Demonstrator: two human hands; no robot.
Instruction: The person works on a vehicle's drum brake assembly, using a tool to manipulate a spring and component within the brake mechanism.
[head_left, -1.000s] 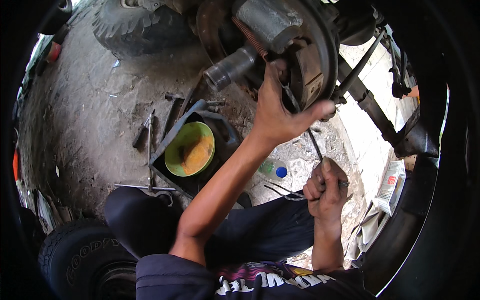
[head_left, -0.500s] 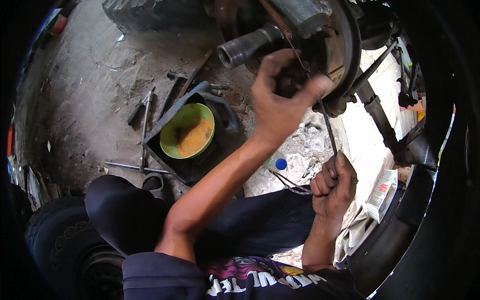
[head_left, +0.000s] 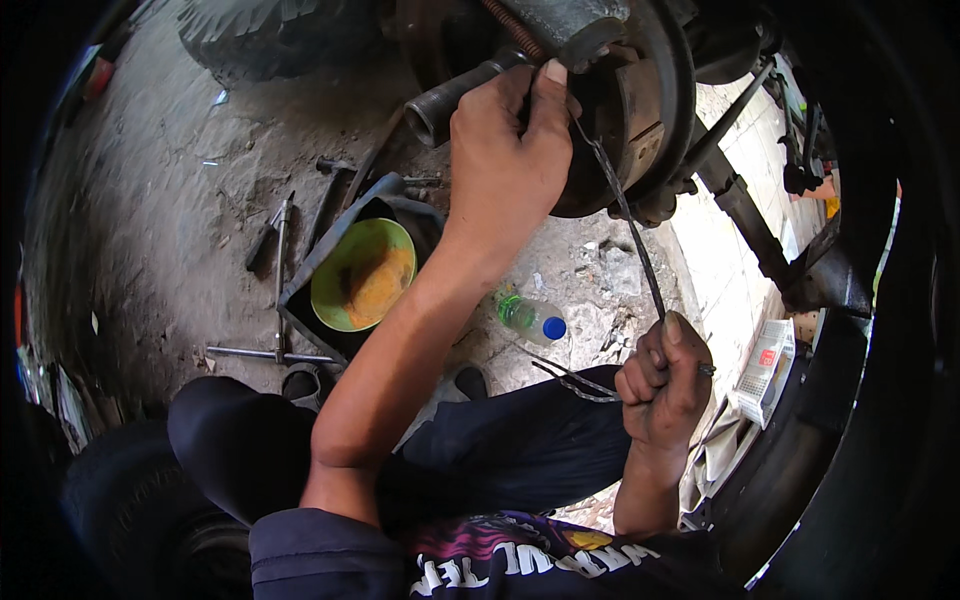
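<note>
My left hand [head_left: 510, 150] reaches up to the wheel brake assembly [head_left: 683, 95], its thumb and fingers closed at the lower end of a rusty coil spring [head_left: 512, 28]. The fingertips partly hide that end. A dark twisted cord [head_left: 632, 215] runs taut from just below the spring down to my right hand [head_left: 668, 385], whose fist is wrapped round it. Loose strands [head_left: 575, 380] of cord hang left of this fist. Beside my left hand a threaded axle tube [head_left: 440, 112] juts out. A curved brake shoe [head_left: 640, 105] sits to the right of the hand.
A green bowl [head_left: 400, 240] with orange-brown liquid sits in a cut-open dark container [head_left: 295, 300]. Left of it lie a T-handle wrench [head_left: 282, 270] and a hammer [head_left: 328, 180]. A clear bottle with blue cap [head_left: 530, 318] lies on the ground. Tyres stand upper left [head_left: 250, 40] and lower left [head_left: 130, 500].
My left hand has moved up and left from the cord to the spring's lower end, and its fingers have closed. My right hand still grips the taut cord.
</note>
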